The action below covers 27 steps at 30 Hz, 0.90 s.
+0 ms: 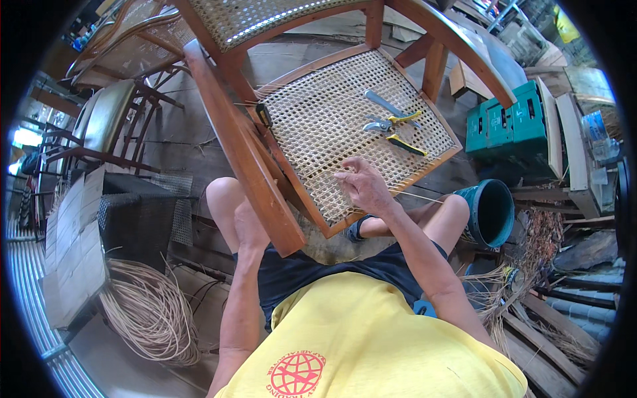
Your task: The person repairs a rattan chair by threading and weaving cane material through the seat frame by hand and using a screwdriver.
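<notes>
A wooden armchair (pixel 242 152) stands tilted in front of me, its seat covered with woven cane (pixel 325 126). My right hand (pixel 365 189) is over the near part of the seat, thumb and fingers pinched at the weave. A pale cane strand (pixel 421 197) runs out to the right from beside that hand, past the seat's edge. My left hand (pixel 251 229) reaches behind the chair's left armrest; its fingers are hidden there. Pruning shears (pixel 378 125) with yellow and black handles lie on the cane, next to a tool with a grey-blue handle (pixel 381 101).
A coil of cane (pixel 149 312) lies at my lower left beside cardboard (pixel 73 245). To the right stand a teal bucket (pixel 494 212) and green crates (pixel 505 123). More chairs (pixel 109 123) stand at the far left. Loose fibres and planks (pixel 551 338) lie at the lower right.
</notes>
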Tool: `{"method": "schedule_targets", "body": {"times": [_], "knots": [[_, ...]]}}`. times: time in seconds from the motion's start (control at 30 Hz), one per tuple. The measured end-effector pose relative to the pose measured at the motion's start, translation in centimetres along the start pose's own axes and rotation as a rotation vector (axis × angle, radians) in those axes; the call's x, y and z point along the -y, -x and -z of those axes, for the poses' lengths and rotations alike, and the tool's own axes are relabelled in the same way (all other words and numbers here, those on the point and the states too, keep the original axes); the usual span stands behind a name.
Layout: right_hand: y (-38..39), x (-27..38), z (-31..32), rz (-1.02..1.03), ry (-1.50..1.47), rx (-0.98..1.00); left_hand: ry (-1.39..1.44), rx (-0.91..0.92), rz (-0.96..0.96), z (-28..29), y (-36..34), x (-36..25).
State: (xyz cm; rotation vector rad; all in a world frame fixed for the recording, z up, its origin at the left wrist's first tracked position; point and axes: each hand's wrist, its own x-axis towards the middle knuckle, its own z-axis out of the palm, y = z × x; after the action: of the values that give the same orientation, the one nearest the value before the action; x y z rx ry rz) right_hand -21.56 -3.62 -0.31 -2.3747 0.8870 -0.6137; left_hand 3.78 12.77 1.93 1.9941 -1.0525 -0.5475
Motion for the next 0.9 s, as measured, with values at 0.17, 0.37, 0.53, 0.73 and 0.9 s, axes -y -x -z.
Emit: {"method": "schedule_targets", "body": {"times": [0.17,0.37,0.53,0.73,0.9], "knots": [[-1.0,0.1,-1.0,-0.068,-0.068,0.042,-0.190,0.006,-0.267,-5.7,-0.7,-0.9],[-2.1,0.6,-0.6,-0.349,-0.403,-0.041,-0.426,0.317,-0.067,-5.7,-2.2,-9.1],[-1.7,-1.6,0.4,-0.395,-0.245,-0.040,-0.517,0.437,-0.114,-7.6,-3.4,-8.1],[-1.5,-1.6,0.5,-0.454,-0.098,0.096,-0.680,0.557,-0.134,-8.7,-4.4,-9.5],[-0.9,-2.5,0.2,-0.234,0.036,-0.058,-0.801,0.651,-0.073,-8.6,-5.7,-10.9]]}}
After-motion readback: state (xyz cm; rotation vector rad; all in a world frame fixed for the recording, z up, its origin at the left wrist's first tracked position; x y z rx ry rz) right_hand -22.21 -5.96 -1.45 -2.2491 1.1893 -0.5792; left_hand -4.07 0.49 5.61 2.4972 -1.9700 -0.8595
